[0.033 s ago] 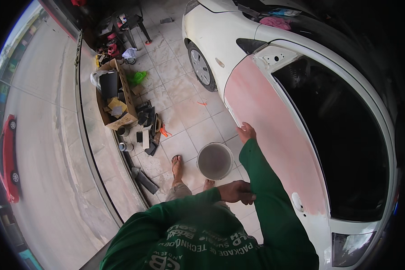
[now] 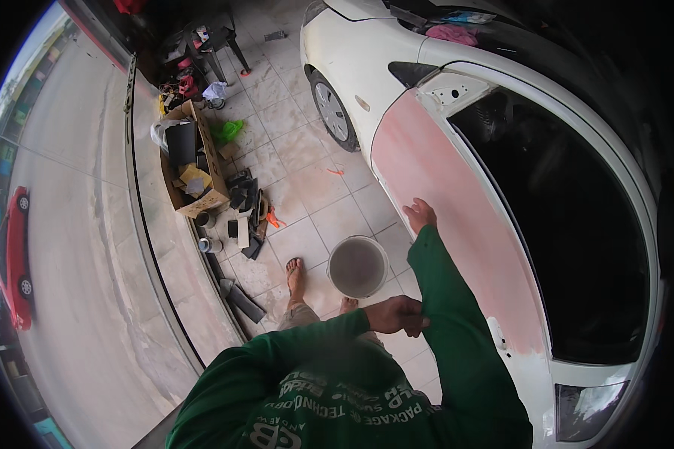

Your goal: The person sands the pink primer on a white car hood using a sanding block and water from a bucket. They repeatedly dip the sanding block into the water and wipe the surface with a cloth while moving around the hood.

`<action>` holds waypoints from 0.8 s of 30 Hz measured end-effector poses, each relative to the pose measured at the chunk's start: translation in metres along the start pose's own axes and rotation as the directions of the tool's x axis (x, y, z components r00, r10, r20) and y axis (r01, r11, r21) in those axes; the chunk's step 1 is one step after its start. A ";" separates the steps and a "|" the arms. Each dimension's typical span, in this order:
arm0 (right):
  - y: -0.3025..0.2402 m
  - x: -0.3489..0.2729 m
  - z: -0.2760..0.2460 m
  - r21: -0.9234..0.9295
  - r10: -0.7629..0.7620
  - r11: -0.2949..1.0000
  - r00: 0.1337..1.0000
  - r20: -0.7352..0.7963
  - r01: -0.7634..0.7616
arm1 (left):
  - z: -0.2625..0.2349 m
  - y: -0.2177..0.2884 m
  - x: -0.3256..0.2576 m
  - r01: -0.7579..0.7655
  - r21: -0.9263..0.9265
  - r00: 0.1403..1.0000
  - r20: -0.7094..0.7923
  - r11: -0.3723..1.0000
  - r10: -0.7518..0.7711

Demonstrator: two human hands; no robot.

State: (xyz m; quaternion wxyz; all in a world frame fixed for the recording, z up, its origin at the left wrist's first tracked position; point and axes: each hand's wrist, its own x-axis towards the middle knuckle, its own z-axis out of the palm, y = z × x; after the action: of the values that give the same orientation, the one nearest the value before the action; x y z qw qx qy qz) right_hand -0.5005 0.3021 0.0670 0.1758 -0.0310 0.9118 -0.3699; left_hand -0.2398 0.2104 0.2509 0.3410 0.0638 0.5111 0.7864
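Note:
My left hand (image 2: 397,314) is closed, its fingers pinching the green sleeve (image 2: 445,288) of my right arm near the elbow. In front of the pink-patched door (image 2: 464,217) of a white car, my right hand (image 2: 420,215) is raised. Its fingers are apart and slightly bent, with nothing in them. Whether its fingertips touch the door I cannot tell. A grey bucket (image 2: 358,238) stands on the floor below my hands, close to my feet. The door's handle area (image 2: 496,337) lies to the right of my sleeve.
A cardboard box (image 2: 216,187) full of scraps stands left, with dark pads and blocks (image 2: 243,217), cans (image 2: 210,245) and an orange item (image 2: 275,218) beside it. A black stool (image 2: 221,49) is farther back. A red car (image 2: 13,262) is on the road outside.
My right hand has shifted slightly right and up, over the pink panel, its fingers more visibly apart. My left hand keeps its hold on the sleeve and has moved slightly right.

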 end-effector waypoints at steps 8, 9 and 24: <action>0.059 0.007 -0.116 0.555 0.176 0.830 0.972 -0.158 -0.060 | 0.110 0.073 0.025 -0.057 0.058 0.762 0.647 0.997 0.007; 0.054 0.002 -0.108 0.529 0.232 0.830 0.972 -0.042 -0.176 | 0.116 0.070 0.027 -0.052 0.020 0.718 0.695 0.998 0.024; -0.010 -0.319 0.122 0.680 0.022 0.383 0.742 0.670 -0.626 | -0.162 -0.161 0.010 -0.335 -0.484 0.283 -0.870 0.808 -0.404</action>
State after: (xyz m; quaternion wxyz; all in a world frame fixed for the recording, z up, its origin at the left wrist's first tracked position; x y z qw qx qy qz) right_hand -0.1604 0.2734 0.0877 0.4968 0.1478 0.4740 -0.7118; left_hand -0.2438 0.1326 0.0357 -0.0159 -0.5408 0.3402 0.7691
